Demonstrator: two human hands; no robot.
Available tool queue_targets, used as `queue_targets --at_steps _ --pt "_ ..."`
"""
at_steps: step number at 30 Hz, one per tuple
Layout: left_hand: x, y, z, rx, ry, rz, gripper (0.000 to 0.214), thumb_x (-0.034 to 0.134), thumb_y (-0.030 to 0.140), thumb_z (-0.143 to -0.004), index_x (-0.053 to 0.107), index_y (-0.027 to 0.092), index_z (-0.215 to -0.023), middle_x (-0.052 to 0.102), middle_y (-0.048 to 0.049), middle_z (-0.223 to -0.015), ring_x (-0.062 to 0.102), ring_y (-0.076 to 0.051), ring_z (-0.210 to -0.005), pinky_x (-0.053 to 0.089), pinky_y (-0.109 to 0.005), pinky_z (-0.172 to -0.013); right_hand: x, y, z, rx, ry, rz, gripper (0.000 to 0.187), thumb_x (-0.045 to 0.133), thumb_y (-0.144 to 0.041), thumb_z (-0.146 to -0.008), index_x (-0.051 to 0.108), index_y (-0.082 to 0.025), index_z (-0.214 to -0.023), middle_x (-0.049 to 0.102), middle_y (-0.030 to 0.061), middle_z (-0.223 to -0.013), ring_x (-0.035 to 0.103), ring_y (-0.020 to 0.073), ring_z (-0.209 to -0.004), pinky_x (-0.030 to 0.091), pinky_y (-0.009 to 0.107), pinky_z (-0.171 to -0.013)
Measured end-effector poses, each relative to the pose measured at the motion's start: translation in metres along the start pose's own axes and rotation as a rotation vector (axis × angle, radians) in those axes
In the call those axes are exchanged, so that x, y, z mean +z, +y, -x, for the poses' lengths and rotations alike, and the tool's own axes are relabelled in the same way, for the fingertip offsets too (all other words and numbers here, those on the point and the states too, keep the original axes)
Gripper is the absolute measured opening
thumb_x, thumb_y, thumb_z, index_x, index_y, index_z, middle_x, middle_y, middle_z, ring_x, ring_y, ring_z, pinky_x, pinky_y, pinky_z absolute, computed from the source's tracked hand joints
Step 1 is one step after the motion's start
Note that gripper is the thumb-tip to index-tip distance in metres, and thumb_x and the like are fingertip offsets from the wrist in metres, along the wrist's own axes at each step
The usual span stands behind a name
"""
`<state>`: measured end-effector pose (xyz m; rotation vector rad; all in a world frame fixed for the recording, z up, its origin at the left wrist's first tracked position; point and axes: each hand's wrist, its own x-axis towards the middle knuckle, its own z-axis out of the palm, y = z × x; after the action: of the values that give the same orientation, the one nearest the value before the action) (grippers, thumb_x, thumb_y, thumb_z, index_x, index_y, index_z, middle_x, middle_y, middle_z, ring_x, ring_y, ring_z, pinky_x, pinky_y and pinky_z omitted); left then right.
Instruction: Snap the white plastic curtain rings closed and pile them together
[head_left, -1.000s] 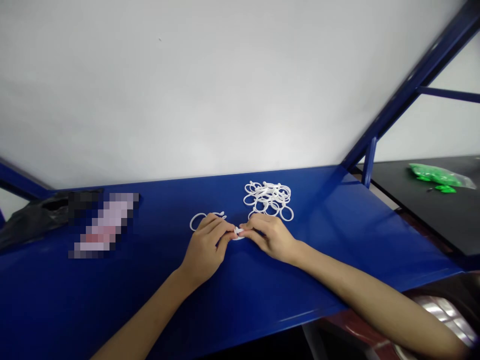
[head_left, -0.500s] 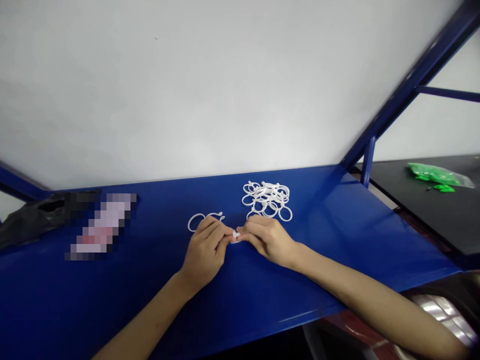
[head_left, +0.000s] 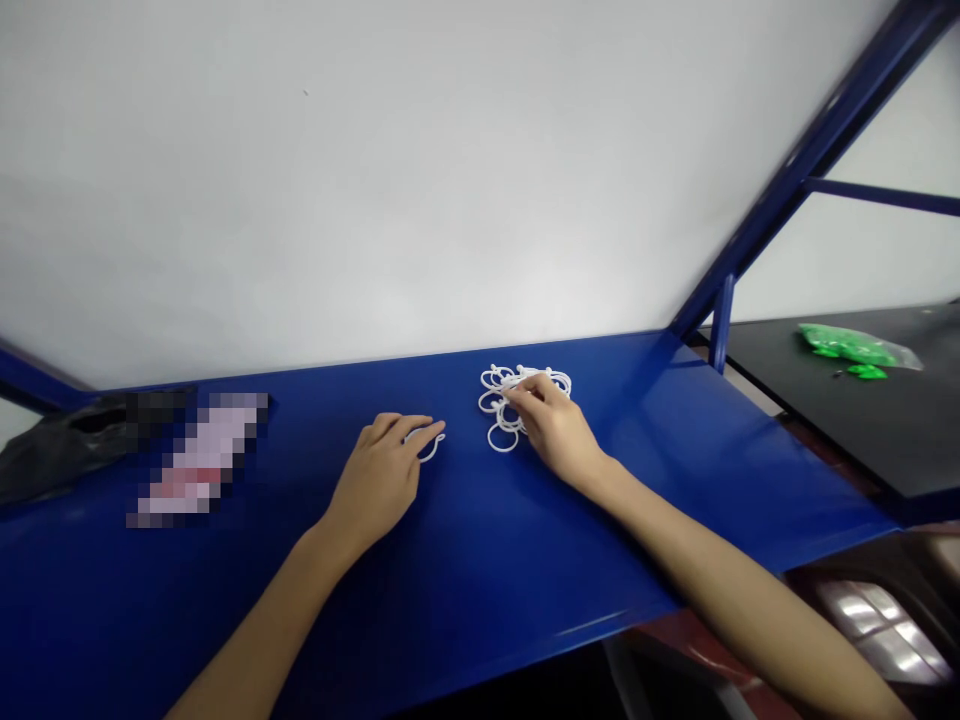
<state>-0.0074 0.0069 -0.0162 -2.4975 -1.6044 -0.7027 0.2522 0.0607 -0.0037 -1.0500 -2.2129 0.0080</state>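
A tangled pile of white plastic rings (head_left: 501,395) lies on the blue shelf (head_left: 480,560) near the back wall. My right hand (head_left: 553,428) rests on the pile's right side, its fingertips pinched on one of the rings. A smaller group of white rings (head_left: 431,447) lies to the left. My left hand (head_left: 381,472) lies flat over this group with its fingers stretched out and covers most of it.
A pixelated pale object (head_left: 196,460) and a dark bag (head_left: 52,450) lie at the shelf's left end. Blue frame posts (head_left: 795,170) rise at the right. A black table (head_left: 862,410) beyond them carries a bag of green parts (head_left: 851,348).
The hands were together, pinching one white ring between them. They have parted: the left moved onto the small group of rings, the right reached back into the pile.
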Motion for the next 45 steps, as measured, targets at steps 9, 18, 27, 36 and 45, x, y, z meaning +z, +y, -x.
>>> queue_targets --at_steps 9,18,27,36,45 --pt "0.009 -0.006 -0.002 -0.116 -0.059 -0.02 0.024 0.053 0.023 -0.094 0.073 0.025 -0.108 0.073 -0.0063 -0.11 0.056 -0.029 -0.109 0.042 -0.047 -0.093 0.0 0.03 -0.007 0.098 -0.029 0.224 0.028 0.054 -0.017 -0.098 0.068 -0.016 -0.121 0.067 0.0125 -0.103 0.056 0.027 -0.092 0.054 0.041 -0.082" --pt "0.013 0.0 -0.005 -0.122 -0.021 -0.047 0.018 0.054 0.022 -0.095 0.072 0.022 -0.099 0.073 -0.0057 -0.097 0.059 -0.027 -0.098 0.039 -0.046 -0.088 -0.001 0.002 -0.003 -0.071 0.058 0.066 0.024 0.054 -0.022 -0.099 0.067 -0.018 -0.12 0.066 0.0114 -0.106 0.056 0.0259 -0.097 0.054 0.045 -0.088" --pt "0.001 0.018 -0.005 -0.071 0.252 0.145 0.006 0.061 0.024 -0.093 0.067 0.023 -0.092 0.074 -0.0014 -0.088 0.062 -0.022 -0.088 0.042 -0.038 -0.083 0.001 -0.031 0.006 -0.221 -0.097 -0.118 0.032 0.052 -0.033 -0.102 0.062 -0.016 -0.128 0.068 0.0112 -0.11 0.06 0.0241 -0.101 0.055 0.043 -0.09" --pt "-0.003 0.028 -0.005 -0.153 0.255 0.475 0.01 0.067 0.033 -0.089 0.069 0.024 -0.093 0.072 -0.0003 -0.087 0.066 -0.017 -0.082 0.055 -0.03 -0.077 0.005 -0.034 0.01 -0.219 -0.09 -0.284 0.025 0.048 -0.023 -0.104 0.06 -0.014 -0.123 0.071 0.01 -0.1 0.066 0.0177 -0.085 0.057 0.032 -0.077" --pt "-0.005 0.025 -0.005 -0.348 0.126 0.614 0.018 0.068 0.041 -0.085 0.078 0.028 -0.09 0.072 -0.0011 -0.085 0.066 -0.016 -0.075 0.056 -0.03 -0.072 0.007 -0.035 0.013 -0.23 -0.101 -0.386 0.019 0.046 -0.023 -0.104 0.061 -0.018 -0.115 0.07 0.0081 -0.096 0.065 0.0172 -0.084 0.056 0.033 -0.077"
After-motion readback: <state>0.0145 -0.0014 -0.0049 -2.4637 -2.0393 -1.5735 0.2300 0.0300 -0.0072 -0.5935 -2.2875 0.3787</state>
